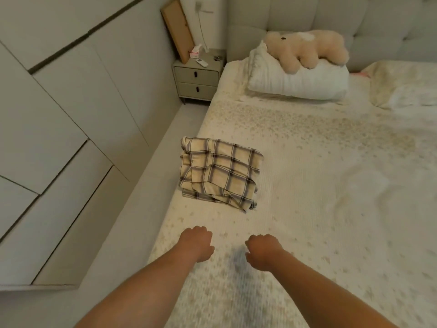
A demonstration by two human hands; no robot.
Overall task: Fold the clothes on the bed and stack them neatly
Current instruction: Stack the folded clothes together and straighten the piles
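The plaid garment (220,172) lies folded into a rough rectangle near the left edge of the bed (307,185), well apart from the pillow. It is cream cloth with dark checks. Several layers show along the near edge, and one corner juts out at the near right, so the fold is loose rather than crisp.

Handling, as a judgement: the cloth appears light, thin and soft. It offers no stiffness and will sag or unfold if lifted by a single edge. It is not fragile and should not slip on the textured cover. Take hold at two opposite sides, with fingers under the lowest layer, so that all layers lift together. To tidy the fold, take the protruding corner and tuck it in.

The left hand (196,242) and the right hand (263,250) hover over the bedcover, near the garment but not touching it. Both have the fingers curled under and grasp nothing.

The bedcover is pale with a small scattered print, and soft, with shallow wrinkles at the right. No other loose clothing is visible on it. At the head lie a white pillow (300,79) bearing a plush toy (307,49), and a padded headboard (331,17). A two-drawer nightstand (196,79) stands beside the bed; pale cupboard fronts (59,114) line the left wall.
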